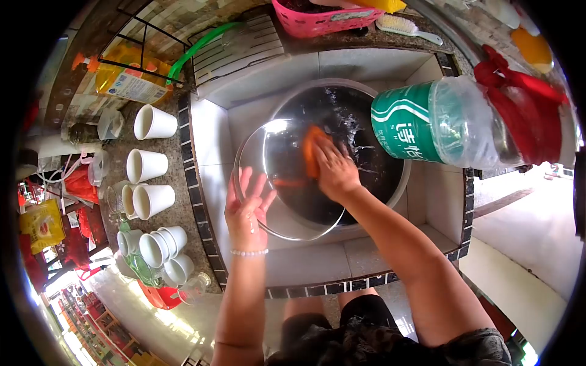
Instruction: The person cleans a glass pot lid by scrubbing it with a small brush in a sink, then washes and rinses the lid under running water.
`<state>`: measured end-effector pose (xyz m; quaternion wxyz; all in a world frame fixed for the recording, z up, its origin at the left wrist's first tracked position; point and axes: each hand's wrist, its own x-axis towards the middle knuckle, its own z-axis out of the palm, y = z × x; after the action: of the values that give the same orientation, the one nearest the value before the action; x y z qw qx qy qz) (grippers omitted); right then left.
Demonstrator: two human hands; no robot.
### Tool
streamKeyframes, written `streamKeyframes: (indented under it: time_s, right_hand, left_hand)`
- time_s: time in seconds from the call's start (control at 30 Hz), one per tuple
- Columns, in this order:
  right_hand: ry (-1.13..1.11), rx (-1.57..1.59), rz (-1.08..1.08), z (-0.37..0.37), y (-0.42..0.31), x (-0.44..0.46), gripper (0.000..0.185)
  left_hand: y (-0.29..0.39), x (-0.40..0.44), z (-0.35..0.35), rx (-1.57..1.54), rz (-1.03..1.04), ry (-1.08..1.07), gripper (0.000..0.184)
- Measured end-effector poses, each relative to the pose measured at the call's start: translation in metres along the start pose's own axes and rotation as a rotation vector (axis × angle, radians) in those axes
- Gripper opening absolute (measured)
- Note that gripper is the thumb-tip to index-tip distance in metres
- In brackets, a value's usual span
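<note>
A round, clear glass lid or bowl [293,226] is tilted over a wide basin of dark water [400,198] in a tiled sink. My left hand [247,204] holds its left rim, thumb and fingers about the edge, with water drops on the wrist. My right hand [334,171] presses an orange cloth or sponge [312,149] against the upper right part of the glass. The fingertips of my right hand lie on the cloth.
Several white cups [154,202] stand on the left counter, near a yellow bottle [131,82]. A large green-labelled plastic bottle [408,122] juts over the sink's right side. A pink basket [317,23] and a brush [406,27] lie behind the sink.
</note>
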<state>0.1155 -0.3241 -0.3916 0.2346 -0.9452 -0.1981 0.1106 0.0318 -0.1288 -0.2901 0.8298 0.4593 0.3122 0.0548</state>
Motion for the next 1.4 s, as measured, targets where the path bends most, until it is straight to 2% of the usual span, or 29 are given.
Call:
streamKeyframes:
  time_s: [0.03,0.07,0.13,0.2,0.23,0.27,0.33,0.37,0.43,0.5,0.6,0.63,0.67,0.73,0.77,0.8,0.83,0.9,0.93,0.97,1.07,1.1,1.17,1.2,1.23,1.33,1.37,1.4]
  right_hand:
    - [-0.036,-0.047,0.017,-0.003,0.001,-0.017,0.060]
    - [-0.168,-0.036,0.105,-0.013,-0.008,-0.032,0.061]
    - [-0.259,-0.048,0.061,0.003,-0.012,-0.076,0.062]
    - [-0.236,0.062,-0.119,-0.016,-0.037,-0.110,0.065]
    - [-0.143,0.162,-0.123,-0.022,-0.058,-0.109,0.071]
    - [-0.211,0.342,-0.101,-0.038,-0.070,-0.113,0.069]
    - [-0.112,0.546,-0.192,-0.061,-0.095,-0.102,0.063]
    - [-0.038,0.509,-0.243,-0.056,-0.097,-0.091,0.062]
    - [0.112,0.431,-0.339,-0.047,-0.093,-0.067,0.060]
    - [0.195,0.550,-0.210,-0.056,-0.092,-0.064,0.058]
    - [0.362,0.698,-0.110,-0.089,-0.079,-0.064,0.047]
    - [0.271,0.784,-0.017,-0.109,-0.071,-0.067,0.041]
    - [0.177,0.867,0.076,-0.125,-0.063,-0.070,0.036]
    - [0.341,1.180,0.175,-0.135,-0.050,-0.068,0.025]
    - [0.343,1.310,0.250,-0.148,-0.041,-0.069,0.021]
    - [0.377,1.372,0.340,-0.153,-0.027,-0.067,0.021]
    - [0.456,1.499,0.368,-0.153,-0.014,-0.064,0.023]
    - [0.435,1.551,0.446,-0.144,0.019,-0.058,0.027]
    - [0.336,1.475,0.495,-0.140,0.032,-0.053,0.029]
    - [0.287,1.443,0.639,-0.133,0.039,-0.050,0.024]
    - [0.216,1.542,0.820,-0.065,0.063,-0.037,0.023]
    - [0.059,1.368,0.788,-0.052,0.073,-0.034,0.025]
    - [0.409,0.734,0.528,0.017,0.090,-0.015,0.027]
    - [0.561,0.408,0.388,0.021,0.084,-0.007,0.029]
    - [0.294,0.349,0.392,0.015,0.090,-0.007,0.029]
    - [0.458,0.371,0.305,0.021,0.058,-0.009,0.028]
    - [0.596,0.717,0.328,0.013,0.035,-0.012,0.026]
    - [0.606,0.576,0.296,0.001,0.012,-0.022,0.027]
  left_hand:
    - [0.001,0.000,0.004,-0.001,-0.005,0.019,0.067]
    - [0.002,0.000,0.007,-0.012,-0.015,0.036,0.067]
    - [0.005,-0.001,0.012,-0.024,-0.038,0.066,0.066]
    - [0.010,-0.003,0.024,-0.009,-0.057,0.098,0.064]
    - [0.013,-0.004,0.029,0.001,-0.067,0.113,0.063]
    - [0.010,-0.002,0.029,0.010,-0.097,0.093,0.061]
    - [0.007,0.006,0.023,0.030,-0.151,0.052,0.058]
    - [0.009,0.006,0.023,0.050,-0.208,0.018,0.050]
    - [0.010,0.005,0.032,0.044,-0.233,-0.026,0.049]
    - [0.010,0.009,0.038,-0.074,-0.288,-0.109,0.055]
    - [0.007,0.025,0.037,0.155,-0.162,-0.090,0.065]
    - [-0.002,0.029,0.043,0.232,-0.117,-0.138,0.069]
    - [-0.006,0.033,0.047,0.322,-0.198,-0.115,0.076]
    - [-0.019,0.028,0.052,0.325,-0.294,-0.006,0.074]
    - [-0.034,0.036,0.038,0.208,-0.362,-0.030,0.072]
    - [-0.056,0.052,0.016,0.092,-0.431,-0.054,0.071]
    - [-0.060,0.050,0.015,0.029,-0.463,-0.058,0.069]
    - [-0.048,0.032,0.032,-0.042,-0.489,-0.041,0.062]
    - [-0.039,0.021,0.041,-0.048,-0.483,-0.021,0.059]
    - [-0.055,0.033,0.014,-0.245,-0.506,0.021,0.051]
    - [-0.029,0.018,0.009,-0.459,-0.456,-0.382,0.045]
    - [-0.027,0.024,0.001,-0.487,-0.475,-0.414,0.042]
    - [-0.023,0.017,0.012,-0.425,-0.410,-0.312,0.043]
    - [-0.022,0.014,0.015,-0.394,-0.379,-0.263,0.044]
    - [-0.026,0.016,0.010,-0.427,-0.360,-0.393,0.046]
    - [-0.031,0.007,0.021,-0.376,-0.325,-0.252,0.050]
    - [-0.038,0.009,0.018,-0.356,-0.303,-0.272,0.055]
    - [-0.040,0.009,0.021,-0.330,-0.297,-0.270,0.056]
